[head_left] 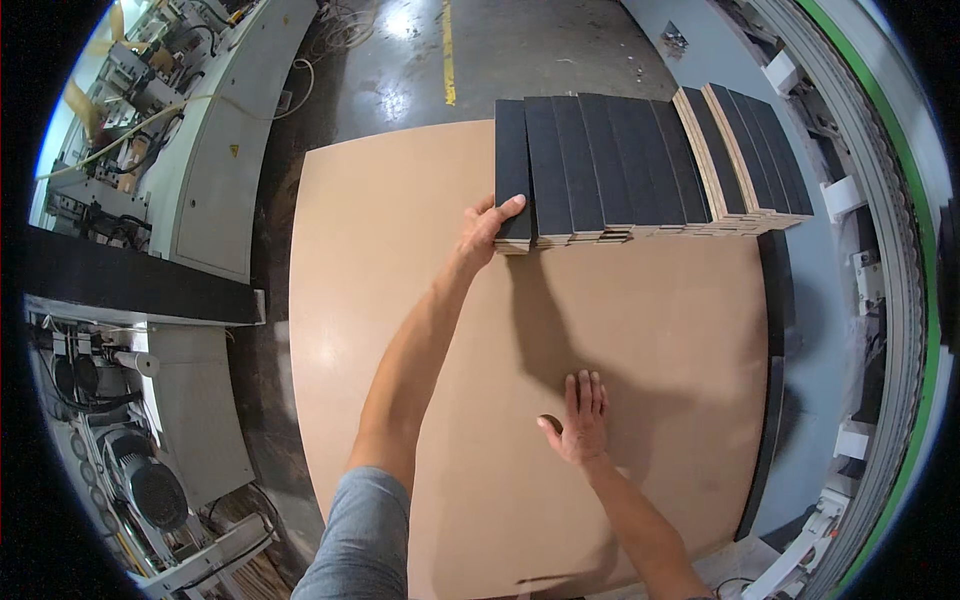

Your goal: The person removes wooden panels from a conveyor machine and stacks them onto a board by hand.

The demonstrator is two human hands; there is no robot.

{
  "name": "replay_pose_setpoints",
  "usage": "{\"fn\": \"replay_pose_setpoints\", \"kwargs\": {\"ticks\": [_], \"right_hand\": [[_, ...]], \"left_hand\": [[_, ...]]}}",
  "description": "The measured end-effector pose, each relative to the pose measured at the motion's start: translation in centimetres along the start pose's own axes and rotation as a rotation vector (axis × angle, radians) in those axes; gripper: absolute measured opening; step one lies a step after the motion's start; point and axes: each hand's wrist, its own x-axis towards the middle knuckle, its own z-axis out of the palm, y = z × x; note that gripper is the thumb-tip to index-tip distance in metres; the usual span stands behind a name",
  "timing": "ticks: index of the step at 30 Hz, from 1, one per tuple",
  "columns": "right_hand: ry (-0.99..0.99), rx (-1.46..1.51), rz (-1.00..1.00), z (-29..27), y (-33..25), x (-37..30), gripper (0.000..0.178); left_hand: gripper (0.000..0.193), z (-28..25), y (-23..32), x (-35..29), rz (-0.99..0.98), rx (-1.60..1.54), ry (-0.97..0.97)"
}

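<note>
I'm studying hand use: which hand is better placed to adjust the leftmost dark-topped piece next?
Probably the left hand: it touches the leftmost piece at its near end, while the right hand is open, away from it.

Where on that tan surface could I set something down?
Bare patches on the tan surface: left of the left forearm, and between the right hand and dark boards. Crowded: the far right, packed with those boards.

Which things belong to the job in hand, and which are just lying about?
In the job:
black-topped panels, in a row
left hand, gripping the leftmost panel
right hand, open
tan board beneath

Apparently just about:
coiled cable
yellow floor tape
left-side machinery
</note>
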Motion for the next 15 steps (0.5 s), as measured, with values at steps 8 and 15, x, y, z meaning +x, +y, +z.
{"fn": "replay_pose_setpoints", "kwargs": {"ticks": [8, 15], "right_hand": [[-0.103, -0.007, 0.066, -0.4, -0.2, -0.1, 0.085], [-0.087, -0.002, 0.046, -0.8, 0.0, 0.1, 0.086]], "left_hand": [[0.069, -0.1, 2.6, 0.3, -0.229, 0.405, 0.018], [0.069, 0.1, 2.7, 1.2, -0.163, 0.428, 0.031]]}}
